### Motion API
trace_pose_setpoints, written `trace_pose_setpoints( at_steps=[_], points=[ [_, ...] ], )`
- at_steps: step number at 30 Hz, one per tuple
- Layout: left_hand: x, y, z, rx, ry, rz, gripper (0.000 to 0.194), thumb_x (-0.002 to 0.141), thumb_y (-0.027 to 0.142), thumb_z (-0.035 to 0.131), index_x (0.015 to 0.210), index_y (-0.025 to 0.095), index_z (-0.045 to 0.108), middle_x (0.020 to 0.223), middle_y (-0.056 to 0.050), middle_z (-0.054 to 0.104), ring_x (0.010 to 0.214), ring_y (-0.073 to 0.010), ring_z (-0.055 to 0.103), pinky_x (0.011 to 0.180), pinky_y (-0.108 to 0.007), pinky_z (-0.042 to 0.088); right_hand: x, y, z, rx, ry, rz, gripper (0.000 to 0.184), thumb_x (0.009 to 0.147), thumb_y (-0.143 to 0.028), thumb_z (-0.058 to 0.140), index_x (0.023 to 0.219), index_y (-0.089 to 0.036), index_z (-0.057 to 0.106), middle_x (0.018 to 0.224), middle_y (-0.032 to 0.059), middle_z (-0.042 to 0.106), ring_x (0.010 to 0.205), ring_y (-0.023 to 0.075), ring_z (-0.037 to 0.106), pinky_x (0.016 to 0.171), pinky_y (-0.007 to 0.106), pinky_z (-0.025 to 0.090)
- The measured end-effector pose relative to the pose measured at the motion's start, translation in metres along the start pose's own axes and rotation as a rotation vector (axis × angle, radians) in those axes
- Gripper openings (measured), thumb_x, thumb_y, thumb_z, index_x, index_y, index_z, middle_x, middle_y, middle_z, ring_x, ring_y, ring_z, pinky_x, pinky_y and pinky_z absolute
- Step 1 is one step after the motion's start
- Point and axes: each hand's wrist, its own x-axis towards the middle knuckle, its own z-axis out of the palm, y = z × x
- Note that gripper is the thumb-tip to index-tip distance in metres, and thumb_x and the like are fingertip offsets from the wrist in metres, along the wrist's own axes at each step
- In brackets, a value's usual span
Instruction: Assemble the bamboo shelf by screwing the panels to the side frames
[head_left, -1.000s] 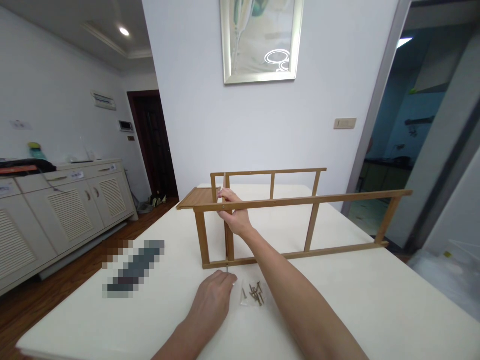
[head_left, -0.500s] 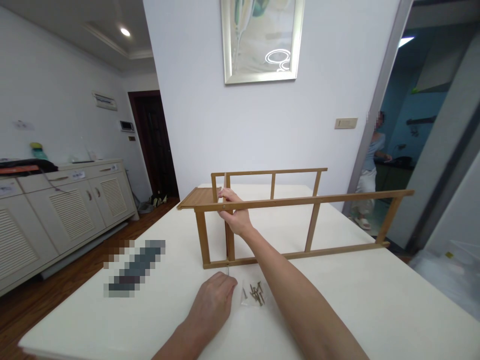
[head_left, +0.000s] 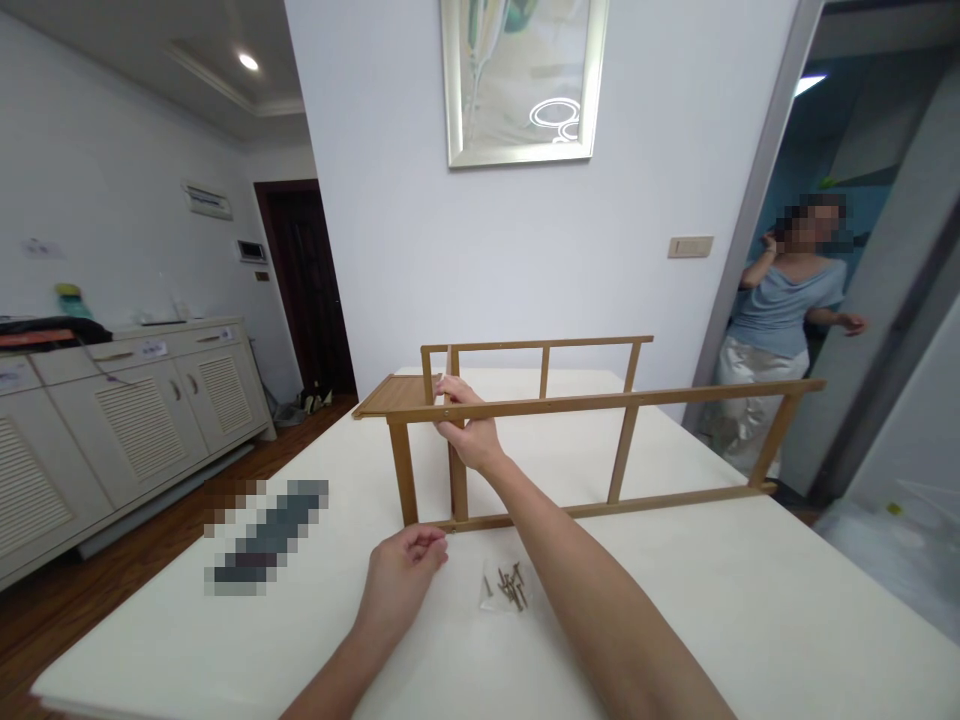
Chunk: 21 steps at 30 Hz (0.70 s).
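A wooden frame (head_left: 626,455) of long rails and short crossbars lies on its side on the white table (head_left: 247,640). My right hand (head_left: 471,425) is wrapped round an upright wooden slat (head_left: 460,480) near the frame's left part, below the upper rail. Close to the lower rail, my left hand (head_left: 401,580) has its fingers curled and pinched at the slat's foot; whatever is in them is hidden. Just right of that hand lies a clear plastic bag (head_left: 491,603) with several screws (head_left: 514,588). A slatted wooden panel (head_left: 397,393) sits at the frame's left end.
A blurred dark object (head_left: 274,535) lies on the table's left side. Behind the table is a white wall with a framed picture (head_left: 521,80). A person (head_left: 784,310) stands in the doorway at right. A white cabinet (head_left: 135,410) lines the left wall.
My left hand has shifted left and up to the lower rail; a thin metal rod at its fingertips no longer shows. My right hand stays put. The person in the doorway has come closer.
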Motion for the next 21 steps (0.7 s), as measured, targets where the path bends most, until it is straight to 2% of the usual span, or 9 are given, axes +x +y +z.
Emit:
trace_pose_setpoints(
  at_steps=[3,11,18,20,21],
  points=[
    [0.000,0.003,-0.003,0.094,-0.026,0.018,0.021,0.068,0.037,0.068,0.075,0.017,0.070,0.074,-0.005,0.073,0.071,-0.0196,0.069,0.068,-0.028,0.054,0.000,-0.002,0.000,0.017,-0.003,0.012,0.029,0.071,-0.021,0.062,0.100,-0.026,0.061,0.115,0.0041,0.063,0.120,0.0251,0.052,0.106,0.044,0.038],
    [-0.011,0.013,-0.002,0.319,-0.012,0.162,0.015,0.077,0.032,0.055,0.069,0.021,0.060,0.068,-0.001,0.069,0.065,-0.0171,0.066,0.064,-0.027,0.051,0.000,-0.004,-0.001,-0.015,-0.006,0.027,0.027,0.073,-0.022,0.061,0.099,-0.026,0.061,0.114,0.0037,0.063,0.120,0.0245,0.052,0.106,0.044,0.039],
    [-0.007,0.011,-0.003,0.353,-0.023,0.103,0.010,0.069,0.023,0.055,0.060,0.020,0.055,0.068,0.001,0.068,0.062,-0.0150,0.063,0.061,-0.025,0.048,0.000,-0.003,-0.001,-0.002,-0.021,0.005,0.027,0.073,-0.020,0.060,0.099,-0.026,0.062,0.113,0.0034,0.063,0.118,0.0244,0.053,0.102,0.042,0.041],
    [-0.004,0.007,-0.004,0.331,-0.037,0.092,0.006,0.066,0.022,0.056,0.065,0.019,0.060,0.068,0.001,0.068,0.060,-0.0144,0.061,0.060,-0.025,0.047,0.000,-0.002,-0.001,0.021,-0.016,-0.005,0.028,0.072,-0.019,0.061,0.099,-0.026,0.062,0.112,0.0035,0.063,0.117,0.0246,0.054,0.101,0.042,0.042],
    [-0.003,0.004,-0.005,0.307,-0.047,0.091,0.010,0.065,0.021,0.056,0.070,0.019,0.064,0.068,0.001,0.068,0.061,-0.0146,0.061,0.060,-0.025,0.048,0.000,-0.001,-0.001,0.027,-0.013,-0.005,0.028,0.072,-0.019,0.061,0.099,-0.026,0.062,0.112,0.0036,0.063,0.117,0.0247,0.054,0.100,0.042,0.043]
  ],
)
